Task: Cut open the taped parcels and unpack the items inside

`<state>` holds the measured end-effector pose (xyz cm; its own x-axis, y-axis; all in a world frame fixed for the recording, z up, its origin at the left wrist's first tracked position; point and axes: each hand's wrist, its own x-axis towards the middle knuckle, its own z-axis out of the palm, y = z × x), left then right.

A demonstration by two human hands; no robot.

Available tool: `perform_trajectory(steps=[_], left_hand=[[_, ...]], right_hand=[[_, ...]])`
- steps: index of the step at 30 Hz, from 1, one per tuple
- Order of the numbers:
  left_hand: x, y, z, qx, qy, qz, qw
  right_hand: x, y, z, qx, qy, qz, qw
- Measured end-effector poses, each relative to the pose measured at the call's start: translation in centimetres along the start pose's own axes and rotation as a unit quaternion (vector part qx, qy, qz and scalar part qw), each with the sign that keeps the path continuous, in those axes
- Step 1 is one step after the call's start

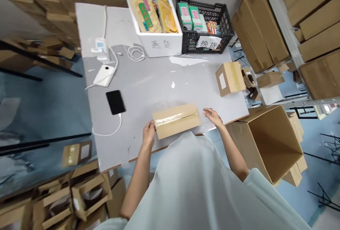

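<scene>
A long, taped cardboard box (176,125) lies flat near the front edge of the grey table (159,85), right in front of my body. Shiny clear tape runs along the seam on its top. At the box's left end is my left hand (149,132), its fingers closed against the corner. My right hand (213,117) hovers a little off the right end, with fingers stretched out and nothing in them. A black phone-like device (115,102) with a white cable lies to the left of the box.
A second taped carton (230,79) stands on the table's right side. At the back are a white foam bin (160,42) of packets and a black crate (209,24). A white device (104,75) with cables sits left. A large open carton (265,141) stands by the right edge.
</scene>
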<state>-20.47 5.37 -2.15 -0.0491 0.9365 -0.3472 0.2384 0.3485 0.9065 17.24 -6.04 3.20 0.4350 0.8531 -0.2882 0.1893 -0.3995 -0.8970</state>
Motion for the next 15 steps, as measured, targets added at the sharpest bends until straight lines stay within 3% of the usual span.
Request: perform_trajectory(steps=[3,6,8,12,15], left_hand=[[0.3,1.7,-0.1,0.024,0.041,0.02,0.999],[-0.3,4.1,1.3,0.118,0.072,0.131,0.982],[-1.1,5.9,3.2,0.168,0.051,0.213,0.961],[-2.7,8.7,8.8,0.222,-0.05,0.318,0.92],[-3.7,9.8,13.4,0.261,-0.118,0.364,0.886]], right_hand=[[2.4,-0.7,-5.7,-0.037,0.105,0.007,0.994],[5.2,-1.7,-12.1,-0.079,0.189,0.005,0.979],[7.0,-2.2,-15.4,-0.17,0.224,-0.002,0.96],[10.5,-2.7,-18.8,-0.272,0.249,0.013,0.929],[12.8,-2.6,-19.7,-0.293,0.225,0.099,0.924]])
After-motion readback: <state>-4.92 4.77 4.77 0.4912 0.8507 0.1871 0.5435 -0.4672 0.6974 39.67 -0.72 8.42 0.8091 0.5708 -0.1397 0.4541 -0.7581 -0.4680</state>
